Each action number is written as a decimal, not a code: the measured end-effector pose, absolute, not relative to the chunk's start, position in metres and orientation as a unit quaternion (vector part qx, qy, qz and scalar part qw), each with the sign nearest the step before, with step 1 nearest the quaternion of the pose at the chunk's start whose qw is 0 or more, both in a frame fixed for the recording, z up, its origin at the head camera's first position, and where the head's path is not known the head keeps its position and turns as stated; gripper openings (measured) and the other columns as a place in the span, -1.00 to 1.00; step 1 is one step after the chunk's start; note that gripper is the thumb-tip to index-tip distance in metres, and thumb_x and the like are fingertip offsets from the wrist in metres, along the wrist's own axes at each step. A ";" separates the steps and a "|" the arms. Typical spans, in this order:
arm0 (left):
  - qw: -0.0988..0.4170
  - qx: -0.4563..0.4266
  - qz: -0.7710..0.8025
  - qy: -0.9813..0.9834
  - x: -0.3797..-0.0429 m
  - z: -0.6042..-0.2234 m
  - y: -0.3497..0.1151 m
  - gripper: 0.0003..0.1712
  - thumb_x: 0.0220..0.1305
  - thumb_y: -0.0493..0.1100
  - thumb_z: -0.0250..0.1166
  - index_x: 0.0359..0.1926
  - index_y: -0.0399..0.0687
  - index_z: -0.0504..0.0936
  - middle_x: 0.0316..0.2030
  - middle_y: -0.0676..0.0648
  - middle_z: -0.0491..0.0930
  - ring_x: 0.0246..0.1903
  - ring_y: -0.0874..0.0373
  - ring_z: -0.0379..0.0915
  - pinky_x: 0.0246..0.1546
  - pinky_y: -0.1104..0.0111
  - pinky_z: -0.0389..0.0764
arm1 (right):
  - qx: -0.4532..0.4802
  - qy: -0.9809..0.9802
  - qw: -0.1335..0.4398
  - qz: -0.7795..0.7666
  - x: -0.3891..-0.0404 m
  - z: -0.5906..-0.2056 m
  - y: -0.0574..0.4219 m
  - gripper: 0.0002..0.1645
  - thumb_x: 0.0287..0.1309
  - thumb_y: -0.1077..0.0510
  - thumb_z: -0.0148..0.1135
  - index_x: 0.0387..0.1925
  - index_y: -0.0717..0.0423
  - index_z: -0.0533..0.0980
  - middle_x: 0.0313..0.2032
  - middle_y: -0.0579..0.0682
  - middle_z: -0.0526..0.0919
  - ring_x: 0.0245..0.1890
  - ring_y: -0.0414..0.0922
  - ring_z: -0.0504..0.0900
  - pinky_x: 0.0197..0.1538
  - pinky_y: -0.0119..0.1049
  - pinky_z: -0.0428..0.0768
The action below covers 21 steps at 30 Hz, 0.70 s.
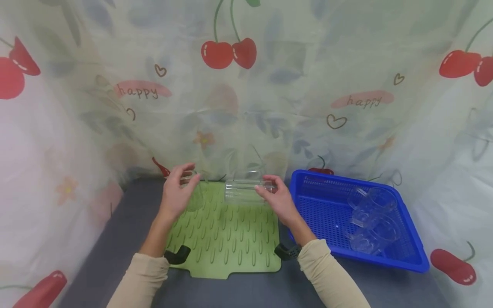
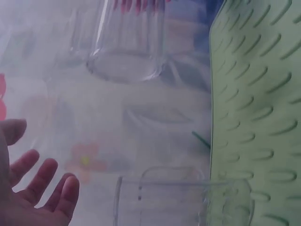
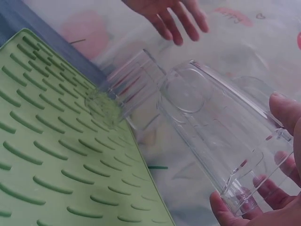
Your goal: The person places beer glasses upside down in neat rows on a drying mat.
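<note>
A clear mug (image 1: 243, 192) lies sideways in the air over the green ridged mat (image 1: 231, 239). My right hand (image 1: 280, 199) grips it at its right end, thumb on one side and fingers on the other; its handle points toward the curtain. On the mat's far left part stands another clear mug (image 1: 196, 199). Beside that one is my left hand (image 1: 176, 192), its fingers spread and loosely bent. In the left wrist view the left hand (image 2: 40, 188) shows apart from the mug (image 2: 183, 205), with nothing between its fingers.
To the right, a blue perforated basket (image 1: 316, 231) holds several clear mugs (image 1: 373, 222) in its right part. Mat and basket rest on a dark grey table (image 1: 127, 239). A printed curtain (image 1: 269, 107) rises behind and along both sides.
</note>
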<state>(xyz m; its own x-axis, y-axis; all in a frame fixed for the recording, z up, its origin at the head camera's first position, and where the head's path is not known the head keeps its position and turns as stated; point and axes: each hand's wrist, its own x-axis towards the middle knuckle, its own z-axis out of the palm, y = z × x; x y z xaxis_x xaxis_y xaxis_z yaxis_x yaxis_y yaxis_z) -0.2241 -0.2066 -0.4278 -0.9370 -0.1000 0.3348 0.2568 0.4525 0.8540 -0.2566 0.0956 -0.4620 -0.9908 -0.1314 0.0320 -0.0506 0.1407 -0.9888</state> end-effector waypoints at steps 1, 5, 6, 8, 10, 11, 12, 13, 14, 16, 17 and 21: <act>0.164 -0.061 -0.524 -0.833 -0.225 -0.429 -0.203 -0.37 0.45 0.17 0.24 0.42 0.07 0.43 0.31 -0.14 0.45 0.31 -0.17 0.40 0.30 -0.09 0.49 | -0.060 0.754 0.030 -0.654 -0.256 -0.461 0.095 -0.32 0.30 -0.04 0.38 0.34 0.06 0.38 0.26 0.14 0.51 0.26 0.08 0.55 0.03 -0.25 0.68; 0.120 -0.103 -0.536 -0.829 -0.226 -0.433 -0.188 -0.35 0.46 0.17 0.23 0.46 0.11 0.37 0.38 -0.15 0.39 0.36 -0.17 0.37 0.34 -0.11 0.47 | -0.069 0.746 0.033 -0.662 -0.256 -0.458 0.094 -0.33 0.33 -0.02 0.35 0.36 0.08 0.36 0.29 0.16 0.49 0.27 0.10 0.55 0.08 -0.20 0.70; 0.106 -0.111 -0.540 -0.827 -0.226 -0.434 -0.186 -0.34 0.46 0.18 0.23 0.47 0.15 0.35 0.40 -0.13 0.37 0.37 -0.16 0.35 0.34 -0.12 0.47 | -0.072 0.742 0.034 -0.665 -0.256 -0.457 0.093 -0.33 0.33 -0.01 0.35 0.36 0.08 0.36 0.29 0.16 0.49 0.26 0.11 0.56 0.10 -0.16 0.70; 0.078 -0.120 -0.545 -0.826 -0.226 -0.436 -0.181 -0.31 0.44 0.22 0.23 0.49 0.22 0.31 0.44 -0.11 0.32 0.41 -0.13 0.32 0.35 -0.11 0.48 | -0.076 0.738 0.036 -0.670 -0.255 -0.457 0.091 -0.34 0.35 0.00 0.34 0.36 0.08 0.36 0.29 0.17 0.49 0.25 0.12 0.56 0.15 -0.08 0.70; 0.054 -0.126 -0.546 -0.826 -0.226 -0.438 -0.176 -0.28 0.43 0.25 0.23 0.51 0.26 0.27 0.47 -0.09 0.27 0.44 -0.13 0.28 0.35 -0.11 0.47 | -0.078 0.736 0.039 -0.671 -0.255 -0.456 0.089 -0.34 0.35 0.00 0.34 0.37 0.08 0.35 0.28 0.16 0.49 0.24 0.11 0.57 0.18 0.00 0.68; 0.045 -0.129 -0.547 -0.826 -0.226 -0.439 -0.174 -0.26 0.43 0.25 0.23 0.52 0.26 0.25 0.48 -0.10 0.25 0.45 -0.14 0.27 0.36 -0.12 0.47 | -0.077 0.736 0.040 -0.671 -0.254 -0.455 0.088 -0.33 0.35 0.00 0.34 0.37 0.09 0.35 0.28 0.15 0.50 0.24 0.10 0.57 0.19 0.03 0.67; 0.038 -0.131 -0.548 -0.825 -0.226 -0.441 -0.172 -0.24 0.42 0.25 0.24 0.53 0.25 0.24 0.49 -0.11 0.23 0.46 -0.15 0.26 0.36 -0.12 0.47 | -0.076 0.737 0.042 -0.670 -0.254 -0.455 0.087 -0.32 0.34 -0.01 0.34 0.38 0.09 0.35 0.28 0.14 0.50 0.24 0.09 0.57 0.20 0.05 0.66; 0.034 -0.134 -0.548 -0.825 -0.227 -0.442 -0.170 -0.22 0.42 0.25 0.25 0.54 0.22 0.22 0.49 -0.12 0.21 0.47 -0.17 0.24 0.36 -0.13 0.47 | -0.076 0.737 0.043 -0.670 -0.254 -0.455 0.086 -0.32 0.34 -0.01 0.34 0.38 0.09 0.34 0.28 0.14 0.50 0.24 0.09 0.56 0.21 0.07 0.65; 0.031 -0.136 -0.547 -0.826 -0.227 -0.443 -0.169 -0.20 0.42 0.23 0.25 0.55 0.18 0.20 0.51 -0.14 0.20 0.47 -0.18 0.23 0.36 -0.14 0.47 | -0.077 0.735 0.045 -0.672 -0.255 -0.455 0.086 -0.31 0.35 0.00 0.34 0.38 0.11 0.34 0.28 0.14 0.50 0.24 0.09 0.56 0.23 0.10 0.64; 0.028 -0.139 -0.547 -0.825 -0.227 -0.446 -0.166 -0.17 0.43 0.21 0.25 0.57 0.12 0.16 0.53 -0.14 0.17 0.48 -0.21 0.21 0.34 -0.16 0.47 | -0.079 0.733 0.044 -0.674 -0.255 -0.455 0.086 -0.32 0.35 0.01 0.34 0.38 0.11 0.34 0.28 0.14 0.50 0.23 0.08 0.56 0.23 0.12 0.63; 0.028 -0.139 -0.547 -0.825 -0.228 -0.447 -0.166 -0.16 0.43 0.20 0.26 0.57 0.11 0.15 0.54 -0.13 0.16 0.48 -0.22 0.21 0.33 -0.18 0.48 | -0.081 0.731 0.043 -0.676 -0.256 -0.455 0.086 -0.34 0.35 0.02 0.34 0.37 0.10 0.34 0.27 0.15 0.51 0.21 0.09 0.57 0.24 0.14 0.62; 0.021 -0.133 -0.554 -0.821 -0.229 -0.452 -0.164 -0.16 0.43 0.18 0.26 0.57 0.09 0.14 0.55 -0.11 0.14 0.49 -0.24 0.21 0.29 -0.21 0.49 | -0.088 0.727 0.041 -0.679 -0.257 -0.455 0.087 -0.40 0.36 0.02 0.32 0.34 0.04 0.37 0.27 0.13 0.51 0.17 0.05 0.60 0.23 0.13 0.63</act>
<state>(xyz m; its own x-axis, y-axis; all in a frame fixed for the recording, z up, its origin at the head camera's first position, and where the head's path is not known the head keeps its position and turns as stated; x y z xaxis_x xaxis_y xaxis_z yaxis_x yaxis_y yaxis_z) -0.2292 -0.1641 -0.4517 -0.9636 0.1962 0.1815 0.2417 0.3499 0.9051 -0.2567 0.0866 -0.4551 -0.9810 -0.1847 0.0599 -0.0724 0.0617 -0.9955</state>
